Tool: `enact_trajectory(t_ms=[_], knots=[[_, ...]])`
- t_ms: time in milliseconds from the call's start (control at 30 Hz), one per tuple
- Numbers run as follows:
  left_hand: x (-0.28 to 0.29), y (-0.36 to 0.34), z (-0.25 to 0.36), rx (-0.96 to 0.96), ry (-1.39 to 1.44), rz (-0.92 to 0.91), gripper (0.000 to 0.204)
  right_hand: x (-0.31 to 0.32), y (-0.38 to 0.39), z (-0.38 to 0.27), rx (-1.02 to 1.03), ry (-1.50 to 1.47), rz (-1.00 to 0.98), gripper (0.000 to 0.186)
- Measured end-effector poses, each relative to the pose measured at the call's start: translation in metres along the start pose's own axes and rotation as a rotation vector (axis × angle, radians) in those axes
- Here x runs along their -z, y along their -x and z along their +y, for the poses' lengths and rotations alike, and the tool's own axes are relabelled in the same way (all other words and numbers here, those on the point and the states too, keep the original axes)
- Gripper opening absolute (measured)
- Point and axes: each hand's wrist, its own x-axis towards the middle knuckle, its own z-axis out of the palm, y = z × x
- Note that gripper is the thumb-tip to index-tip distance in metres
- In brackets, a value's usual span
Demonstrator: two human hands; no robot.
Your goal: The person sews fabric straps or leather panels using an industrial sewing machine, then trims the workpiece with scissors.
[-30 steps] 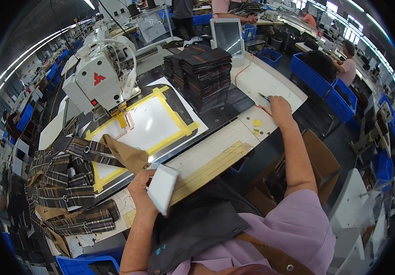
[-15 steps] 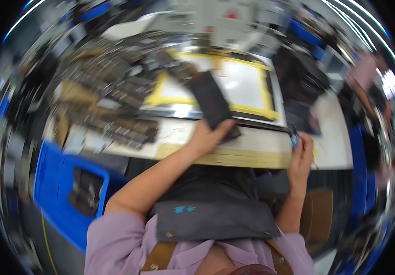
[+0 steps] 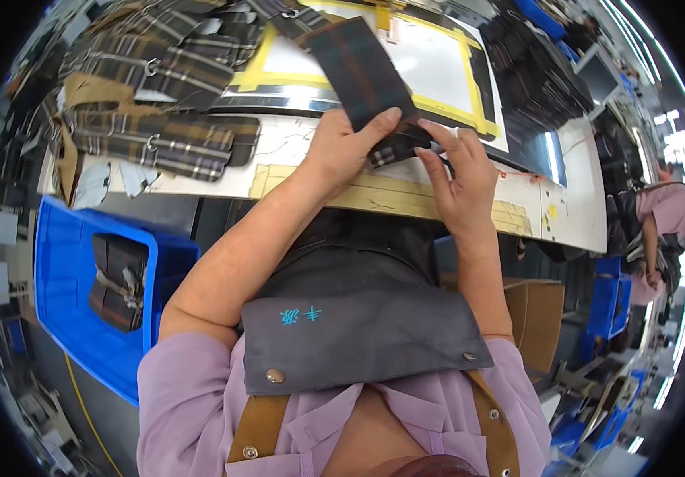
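Observation:
My left hand (image 3: 341, 151) grips a long dark plaid fabric piece (image 3: 362, 71), thumb on top and the other fingers beneath. The strip tilts up and to the left over the work table. Its lower end is turned up, showing a lighter checked patch (image 3: 382, 156). My right hand (image 3: 463, 171) is at the right edge of that lower end, thumb and forefinger drawn close together in a pinch. What lies between those fingertips is too dark and small to make out.
Plaid pieces with metal rings (image 3: 167, 147) are heaped on the table's left. A white board edged with yellow tape (image 3: 438, 67) lies behind my hands. Dark folded pieces (image 3: 529, 67) are stacked at the right. A blue bin (image 3: 60, 270) holds a bundle below left. Another person (image 3: 664, 215) is at far right.
My right hand has come left to the fabric's lower end; the small blue object it held no longer shows. My left hand still grips the piece. The head view has shifted, moving the table up.

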Motion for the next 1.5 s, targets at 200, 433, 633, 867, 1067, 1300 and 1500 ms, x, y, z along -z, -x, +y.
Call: enact_trajectory(t_ms=[200,433,633,867,1067,1300,1500], knots=[[0.001,-0.001,0.002,0.066,-0.073,0.01,0.028,-0.004,0.009,0.003,0.031,0.052,0.029,0.04],[-0.003,-0.003,0.001,0.095,-0.122,0.065,0.03,-0.009,0.017,0.012,0.034,0.062,0.028,0.042],[0.001,0.004,0.011,0.218,-0.336,-0.022,0.039,-0.011,0.019,0.014,0.003,0.064,0.064,0.045],[-0.006,0.005,0.003,0.058,-0.328,-0.136,0.042,-0.009,0.016,0.016,0.005,0.004,0.09,0.034],[-0.005,0.007,0.007,0.129,-0.431,-0.132,0.041,-0.008,0.021,0.011,-0.039,0.101,0.083,0.031],[-0.008,0.009,0.003,0.101,-0.505,-0.07,0.037,-0.01,0.021,0.011,-0.058,0.094,0.11,0.031],[-0.012,0.013,0.003,0.064,-0.518,-0.067,0.034,-0.009,0.022,0.01,-0.107,0.069,0.102,0.029]])
